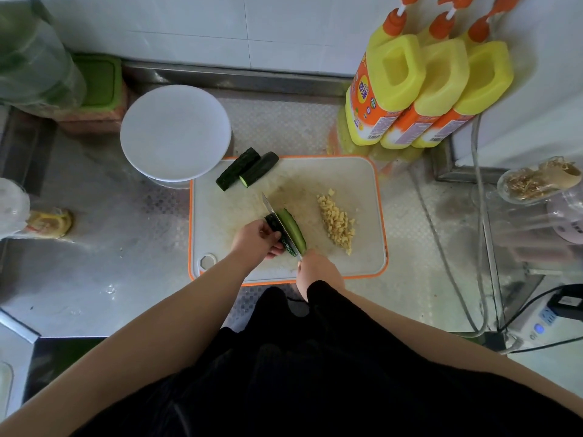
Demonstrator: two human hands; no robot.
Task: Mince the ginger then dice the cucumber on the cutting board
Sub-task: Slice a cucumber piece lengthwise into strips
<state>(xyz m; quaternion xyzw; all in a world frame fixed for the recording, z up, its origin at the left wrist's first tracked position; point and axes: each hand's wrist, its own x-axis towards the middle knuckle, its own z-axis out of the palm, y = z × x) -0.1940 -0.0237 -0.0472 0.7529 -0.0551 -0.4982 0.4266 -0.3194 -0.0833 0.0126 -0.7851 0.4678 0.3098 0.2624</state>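
With the left hand (257,239) gripping the dark green cucumber piece (291,230) and the right hand (317,272) clenching the steel knife (279,223) splitting it lengthwise, the round piece could roll, bringing the blade onto the curled fingers (274,244).

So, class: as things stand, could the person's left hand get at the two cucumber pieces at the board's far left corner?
Probably yes. The left hand holds the cucumber piece being cut, so it must let go first. Bare cutting board lies between it and the two cucumber pieces; the knife sits to its right.
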